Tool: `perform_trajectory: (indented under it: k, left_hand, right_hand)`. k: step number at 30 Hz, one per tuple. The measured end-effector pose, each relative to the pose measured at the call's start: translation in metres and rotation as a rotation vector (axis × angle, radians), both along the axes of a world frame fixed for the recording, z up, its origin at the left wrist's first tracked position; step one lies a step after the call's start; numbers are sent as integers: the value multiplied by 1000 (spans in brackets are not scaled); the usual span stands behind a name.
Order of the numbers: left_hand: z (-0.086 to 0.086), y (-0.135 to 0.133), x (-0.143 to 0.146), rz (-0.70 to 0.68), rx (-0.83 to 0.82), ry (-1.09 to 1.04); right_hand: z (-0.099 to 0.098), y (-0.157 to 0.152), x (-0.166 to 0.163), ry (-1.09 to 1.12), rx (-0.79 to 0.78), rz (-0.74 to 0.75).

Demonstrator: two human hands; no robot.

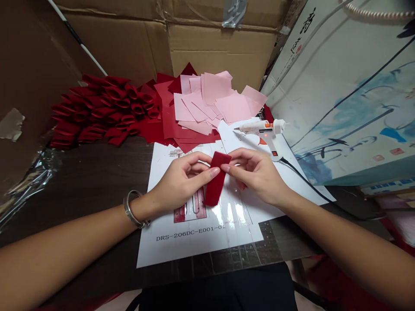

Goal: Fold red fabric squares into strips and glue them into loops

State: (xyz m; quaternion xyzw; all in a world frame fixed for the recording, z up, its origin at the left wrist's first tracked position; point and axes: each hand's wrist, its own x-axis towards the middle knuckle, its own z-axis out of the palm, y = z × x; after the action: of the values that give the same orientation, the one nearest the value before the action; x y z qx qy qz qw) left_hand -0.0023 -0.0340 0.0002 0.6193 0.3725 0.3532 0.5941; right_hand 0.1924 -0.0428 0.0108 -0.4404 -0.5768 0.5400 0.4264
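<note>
Both hands pinch a folded strip of dark red velvet-like fabric (214, 191) above the printed paper sheet (194, 252). My left hand (183, 175) grips its left edge between thumb and fingers. Near the strip's upper right edge, my right hand (256, 172) closes its thumb and fingertips on it. Under the strip the sheet carries a picture in pink and red and the text "DRS-206DC-E001-01". Just beyond my right hand a white glue gun (262, 129) rests on white paper, its tip pointing left and a small light glowing.
Folded red fabric loops (106, 106) are heaped at the back left. Flat red pieces (170, 125) and pink pieces (214, 93) pile up at the back centre. The glue gun's black cable (306, 181) runs right. Cardboard (220, 47) walls the back; a painted panel (350, 99) stands right.
</note>
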Motion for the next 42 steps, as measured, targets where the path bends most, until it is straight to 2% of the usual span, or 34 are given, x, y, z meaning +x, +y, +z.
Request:
perform_trajectory:
  k: [7, 11, 17, 22, 26, 29, 34, 37, 40, 42]
  left_hand:
    - [2, 1, 1, 39, -47, -19]
    - [2, 3, 2, 65, -68, -43]
    - [0, 6, 2, 224, -30, -62]
    - [1, 5, 2, 241, -16, -39]
    - [0, 5, 3, 279, 24, 10]
    - [-2, 6, 3, 305, 144, 100]
    - [-1, 6, -2, 379, 605, 343]
    - [-1, 4, -3, 282, 809, 507]
    - [-3, 1, -3, 159, 878, 566]
    - [-5, 1, -4, 161, 880, 597]
  right_hand:
    - [-3, 6, 7, 98, -54, -50]
    - [-3, 7, 8, 60, -57, -103]
    - [-2, 9, 10, -61, -120, -84]
    - [-2, 14, 13, -63, -66, -151]
    - [0, 17, 16, -99, -79, -150]
    - [1, 18, 17, -173, -115, -141]
    - [0, 18, 14, -200, -132, -94]
    - [-2, 15, 7, -186, -149, -56]
    - [-5, 13, 0, -199, -140, -35]
    - [-7, 12, -2, -207, -118, -32]
